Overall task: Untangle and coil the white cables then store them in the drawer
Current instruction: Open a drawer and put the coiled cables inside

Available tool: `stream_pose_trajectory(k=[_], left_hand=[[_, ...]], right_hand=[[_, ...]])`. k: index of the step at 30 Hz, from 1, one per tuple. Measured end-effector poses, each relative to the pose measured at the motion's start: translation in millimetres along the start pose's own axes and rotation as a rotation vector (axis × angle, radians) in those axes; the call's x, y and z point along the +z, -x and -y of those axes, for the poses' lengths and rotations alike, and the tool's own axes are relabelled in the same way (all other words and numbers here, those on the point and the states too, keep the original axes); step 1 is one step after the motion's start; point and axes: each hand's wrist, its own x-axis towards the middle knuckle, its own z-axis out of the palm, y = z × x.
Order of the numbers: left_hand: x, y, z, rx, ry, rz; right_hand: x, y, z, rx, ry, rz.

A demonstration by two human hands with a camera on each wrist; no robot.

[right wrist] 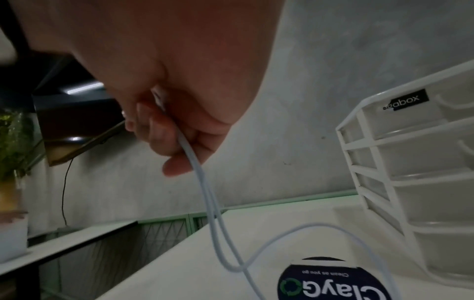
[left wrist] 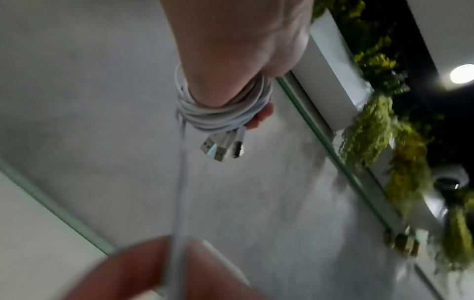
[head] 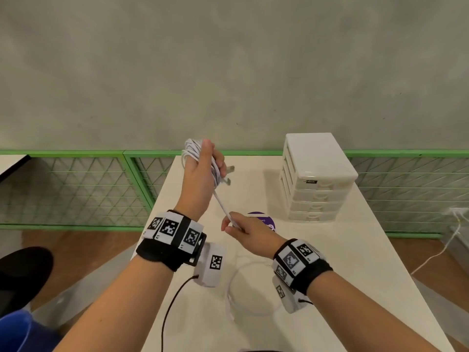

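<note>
My left hand (head: pixel 214 158) is raised above the white table (head: pixel 355 262), its fingers curled round a coil of white cables (head: pixel 190 148) wound about the palm. Metal USB plugs (head: pixel 229 175) stick out beside the fingers; the left wrist view shows the coil (left wrist: pixel 218 113) and plugs (left wrist: pixel 220 148) close up. A taut strand (head: pixel 222 204) runs down to my right hand (head: pixel 232 223), which pinches it. Below that hand (right wrist: pixel 166 132) the cable (right wrist: pixel 205 192) hangs in a loose loop (head: pixel 236 275) on the table. The white drawer unit (head: pixel 314 179) stands at the back right, drawers closed.
A round purple sticker (head: pixel 264 221) lies on the table in front of the drawer unit. A green mesh fence (head: pixel 76 189) runs behind the table along the grey wall. A white cord (head: pixel 441 250) trails on the floor at right. A black chair (head: pixel 22 273) stands at left.
</note>
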Motion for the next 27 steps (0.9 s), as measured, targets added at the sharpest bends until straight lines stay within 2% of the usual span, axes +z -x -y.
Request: stream_pose_trajectory(k=[2,3,4,6,8,10,13,16,22,27], left_hand=[[-12.1,-0.4,8.3,0.127,-0.374,0.059],[-18.1,1.1,13.0,0.145,-0.549,0.117],[-23.0,3.5,17.6,0.127,-0.691,0.188],[-29.3,9.1,26.8,-0.037,-0.826,0.309],[-28.1,16.8,30.0,-0.270,-0.790,0.408],[-23.3,26.5,27.5,-0.427,-0.769,0.523],[-16.1,35.0,20.7,-0.543,-0.656,0.668],[-13.6,36.0,12.6,-0.558,-0.458,0.725],[0.2,32.1,-6.6,-0.420,0.056,0.636],[12.9,19.6,-12.4,-0.212,0.255,0.286]], right_hand=[[-5.8,3.0,7.7,-0.035,-0.056,-0.061],[-10.2,3.9,12.0,-0.054,-0.094,-0.101],[-16.0,3.7,15.2,-0.063,-0.133,-0.140],[-29.5,1.5,19.4,-0.043,-0.202,-0.212],[-42.7,0.8,22.0,-0.028,-0.283,-0.277],[-50.2,-0.7,19.9,-0.025,-0.344,-0.352],[-54.6,-2.5,15.0,-0.053,-0.365,-0.437],[-56.9,-2.9,9.1,-0.069,-0.454,-0.489],[-32.1,-7.6,-7.7,0.034,-0.452,-0.397],[-15.3,-8.3,-9.5,0.043,-0.516,-0.332]])
